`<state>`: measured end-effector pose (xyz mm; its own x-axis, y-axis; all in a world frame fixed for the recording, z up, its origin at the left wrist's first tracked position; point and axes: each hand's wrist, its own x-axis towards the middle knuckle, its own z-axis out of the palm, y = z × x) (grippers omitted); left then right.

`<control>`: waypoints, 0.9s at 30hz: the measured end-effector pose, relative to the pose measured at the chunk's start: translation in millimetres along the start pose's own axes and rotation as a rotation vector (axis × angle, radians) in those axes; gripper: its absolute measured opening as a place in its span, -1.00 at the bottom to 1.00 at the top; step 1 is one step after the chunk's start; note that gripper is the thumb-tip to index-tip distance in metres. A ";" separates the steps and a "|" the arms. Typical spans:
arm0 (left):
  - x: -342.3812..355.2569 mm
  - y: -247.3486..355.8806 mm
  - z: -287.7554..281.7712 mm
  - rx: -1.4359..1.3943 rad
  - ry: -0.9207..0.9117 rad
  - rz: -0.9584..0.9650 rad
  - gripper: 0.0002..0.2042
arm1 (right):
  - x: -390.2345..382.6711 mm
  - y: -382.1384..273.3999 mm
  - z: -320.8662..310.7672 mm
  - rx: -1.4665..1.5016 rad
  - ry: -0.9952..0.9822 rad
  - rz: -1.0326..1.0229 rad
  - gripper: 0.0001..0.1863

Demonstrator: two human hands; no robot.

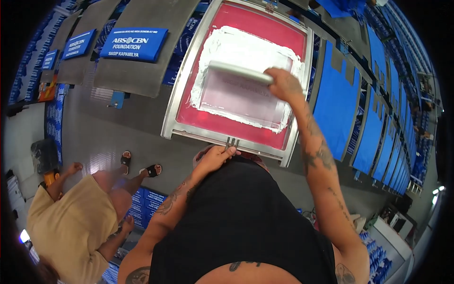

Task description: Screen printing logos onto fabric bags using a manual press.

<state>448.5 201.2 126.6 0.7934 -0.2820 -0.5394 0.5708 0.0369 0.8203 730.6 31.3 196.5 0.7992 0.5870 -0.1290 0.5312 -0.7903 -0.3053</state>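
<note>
A screen printing frame with a silvery metal border lies in front of me, its mesh red around the edges. White ink covers the far part of the mesh thickly, with ragged ridges along the sides. Across the middle stretches a pale squeegee, its right end gripped by my right hand. Nearer than the blade, the mesh shows a thin pinkish film with faint lettering. At the frame's near edge, my left hand is closed around a pronged metal bracket; the fingertips are partly hidden.
Grey boards to the left carry folded blue printed fabric. On the right, a row of boards holds flat blue fabric. A person in a tan shirt is at the lower left, on the grey floor.
</note>
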 end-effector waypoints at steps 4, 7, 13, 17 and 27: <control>1.3 -7.6 -1.4 0.049 -0.011 0.017 -0.52 | -103.8 -75.7 23.5 -0.063 0.032 0.008 -0.64; 3.6 -6.2 -1.1 -0.008 -0.019 0.217 -0.51 | -148.3 -116.2 29.9 -0.072 0.089 0.018 -0.57; -14.8 38.3 -39.3 0.737 -0.270 -0.013 -0.50 | -120.8 -74.5 -5.9 0.138 0.088 0.274 -0.61; -36.6 76.9 -105.0 0.472 0.494 0.178 -0.69 | -109.0 1.3 -46.5 0.700 0.016 0.665 -0.58; 6.4 53.0 -162.8 0.469 0.729 0.064 -0.42 | -156.7 86.8 45.3 1.728 0.442 0.835 -0.58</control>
<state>518.2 357.4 135.6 0.8501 0.3975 -0.3455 0.5019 -0.4125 0.7602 638.8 -121.2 147.4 0.8098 -0.0709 -0.5825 -0.5271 0.3481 -0.7752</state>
